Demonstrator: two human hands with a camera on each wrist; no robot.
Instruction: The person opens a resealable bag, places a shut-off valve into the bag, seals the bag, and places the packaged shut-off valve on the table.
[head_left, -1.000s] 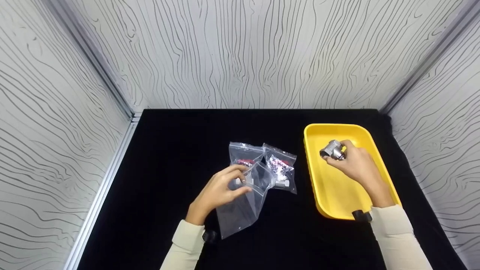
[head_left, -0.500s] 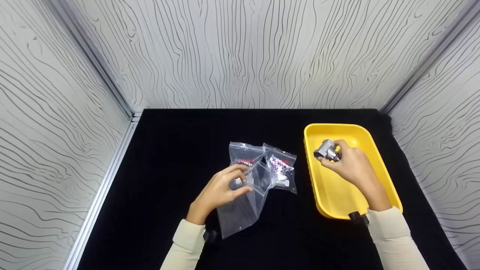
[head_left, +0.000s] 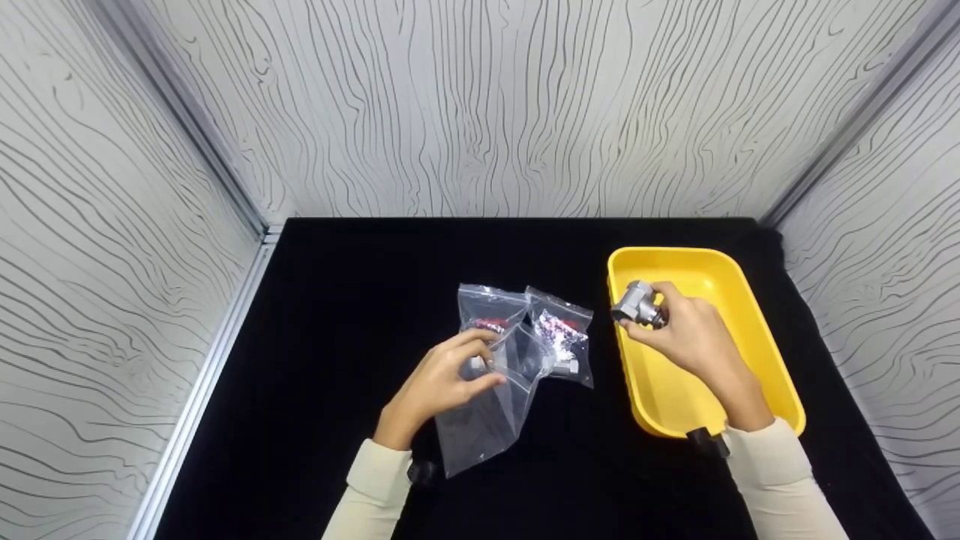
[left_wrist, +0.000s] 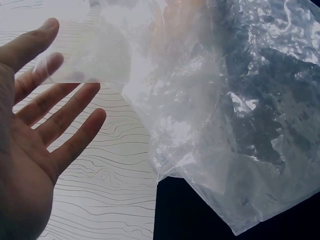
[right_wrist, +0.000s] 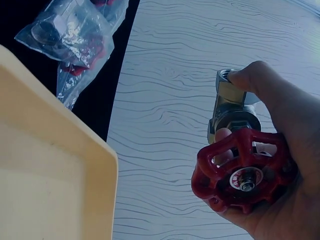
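A gate valve (head_left: pixel 636 301) with a metal body is gripped in my right hand (head_left: pixel 699 336), over the left side of the yellow tray (head_left: pixel 679 394). Its red handwheel (right_wrist: pixel 210 155) faces the camera in the right wrist view, lying in the palm, while the thumb presses one pipe end. My left hand (head_left: pixel 435 382) keeps its fingers spread at the mouth of a clear zip bag (head_left: pixel 476 435). In the left wrist view the index finger (left_wrist: pixel 52 65) shows through the film, and thumb and fingers stay apart. No contents show in this bag's lower part.
Behind the left hand lie two filled zip bags, a left one (head_left: pixel 487 304) and a right one (head_left: pixel 564 337), with red and metal parts inside. Black cloth (head_left: pixel 360 300) covers the table. Patterned walls (head_left: pixel 480 112) enclose the back and sides.
My right hand has carried the valve leftward, from the tray's middle to its left rim. The left hand and the bag have barely moved.
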